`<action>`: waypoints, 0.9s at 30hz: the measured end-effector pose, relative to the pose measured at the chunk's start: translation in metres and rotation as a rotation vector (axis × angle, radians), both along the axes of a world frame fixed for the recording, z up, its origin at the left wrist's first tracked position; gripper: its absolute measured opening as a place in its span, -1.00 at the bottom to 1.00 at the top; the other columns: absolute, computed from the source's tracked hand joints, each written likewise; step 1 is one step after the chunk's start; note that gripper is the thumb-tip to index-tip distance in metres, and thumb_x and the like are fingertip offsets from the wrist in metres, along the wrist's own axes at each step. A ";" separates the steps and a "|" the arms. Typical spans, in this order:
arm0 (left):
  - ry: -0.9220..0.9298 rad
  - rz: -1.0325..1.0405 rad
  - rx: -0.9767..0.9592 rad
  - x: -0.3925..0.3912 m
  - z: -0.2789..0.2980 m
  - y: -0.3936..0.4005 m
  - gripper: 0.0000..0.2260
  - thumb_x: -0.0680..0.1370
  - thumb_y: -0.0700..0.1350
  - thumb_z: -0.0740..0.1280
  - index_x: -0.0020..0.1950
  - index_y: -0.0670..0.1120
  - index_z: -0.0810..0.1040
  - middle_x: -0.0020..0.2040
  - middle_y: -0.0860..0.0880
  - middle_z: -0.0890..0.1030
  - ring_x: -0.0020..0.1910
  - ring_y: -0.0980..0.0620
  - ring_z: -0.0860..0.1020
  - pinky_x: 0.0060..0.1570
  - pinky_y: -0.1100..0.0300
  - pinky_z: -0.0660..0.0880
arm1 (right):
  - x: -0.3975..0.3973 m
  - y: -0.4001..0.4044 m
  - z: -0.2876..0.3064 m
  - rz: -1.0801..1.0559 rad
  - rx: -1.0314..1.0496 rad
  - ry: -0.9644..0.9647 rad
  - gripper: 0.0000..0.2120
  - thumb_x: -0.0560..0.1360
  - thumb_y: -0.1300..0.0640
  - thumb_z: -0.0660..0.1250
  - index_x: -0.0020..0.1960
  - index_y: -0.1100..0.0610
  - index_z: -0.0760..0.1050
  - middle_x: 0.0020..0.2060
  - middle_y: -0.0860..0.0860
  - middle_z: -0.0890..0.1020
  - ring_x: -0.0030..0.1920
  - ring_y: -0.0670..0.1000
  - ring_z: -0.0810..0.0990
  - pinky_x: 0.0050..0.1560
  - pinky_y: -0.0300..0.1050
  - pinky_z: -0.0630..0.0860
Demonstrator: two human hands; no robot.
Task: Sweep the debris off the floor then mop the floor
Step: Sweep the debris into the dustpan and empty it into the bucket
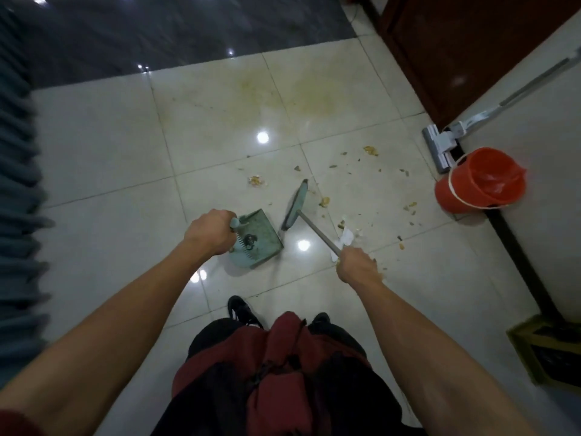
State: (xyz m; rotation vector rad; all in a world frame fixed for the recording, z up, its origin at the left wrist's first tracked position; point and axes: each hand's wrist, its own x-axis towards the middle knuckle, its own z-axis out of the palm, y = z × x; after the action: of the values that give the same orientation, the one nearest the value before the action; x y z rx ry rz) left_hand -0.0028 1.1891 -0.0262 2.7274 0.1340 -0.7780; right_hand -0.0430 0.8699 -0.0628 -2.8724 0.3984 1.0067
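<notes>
My left hand [210, 231] grips the handle of a green dustpan [261, 236] that rests on the pale tiled floor [103, 158], its mouth facing right. My right hand [356, 265] is closed on the metal handle of a green broom [296, 203], whose head stands just right of the dustpan's mouth. Scattered debris [371, 150], yellowish scraps and crumbs, lies on the tiles to the right of the broom. A white paper scrap [345, 239] sits by the broom handle. A yellow stain [311, 96] marks the floor farther ahead.
An orange bucket [478, 180] stands by the right wall, with a flat mop [440, 146] leaning on the wall beside it. A dark wooden door [456, 42] is at the upper right. Dark floor [157, 29] lies ahead, a grey ribbed object [15, 152] at left, a box [547, 350] at lower right.
</notes>
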 end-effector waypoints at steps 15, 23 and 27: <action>0.000 0.269 0.079 0.059 -0.002 0.144 -0.93 0.56 -0.10 0.31 -0.01 0.03 0.57 -0.15 -0.03 0.62 -0.24 -0.05 0.59 -0.18 0.07 0.61 | 0.139 0.153 -0.026 0.241 0.087 0.021 -0.76 0.56 0.23 0.26 0.22 0.19 0.51 0.06 0.12 0.61 0.02 0.14 0.63 -0.07 -0.06 0.54; 0.044 0.372 0.123 0.152 -0.002 0.166 -0.92 0.61 -0.13 0.29 -0.04 0.02 0.55 -0.22 0.04 0.55 -0.27 0.04 0.52 -0.27 0.12 0.50 | 0.260 0.197 -0.053 0.269 0.177 0.090 -0.74 0.59 0.20 0.24 0.27 0.20 0.46 0.13 0.13 0.58 0.09 0.14 0.61 -0.06 -0.08 0.48; 0.066 0.362 0.154 0.188 -0.001 0.169 -0.90 0.60 -0.14 0.26 -0.02 -0.02 0.57 -0.17 -0.03 0.59 -0.24 -0.03 0.55 -0.24 0.10 0.49 | 0.306 0.212 -0.056 0.267 0.178 0.119 -0.72 0.58 0.22 0.23 0.28 0.19 0.46 0.14 0.14 0.56 0.09 0.15 0.60 -0.03 -0.05 0.51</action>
State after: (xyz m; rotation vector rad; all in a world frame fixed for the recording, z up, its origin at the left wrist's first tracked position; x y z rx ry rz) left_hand 0.1848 1.3585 -0.0272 2.7000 0.7065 -0.7765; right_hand 0.2631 1.0819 -0.1186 -2.7612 -0.0705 1.1892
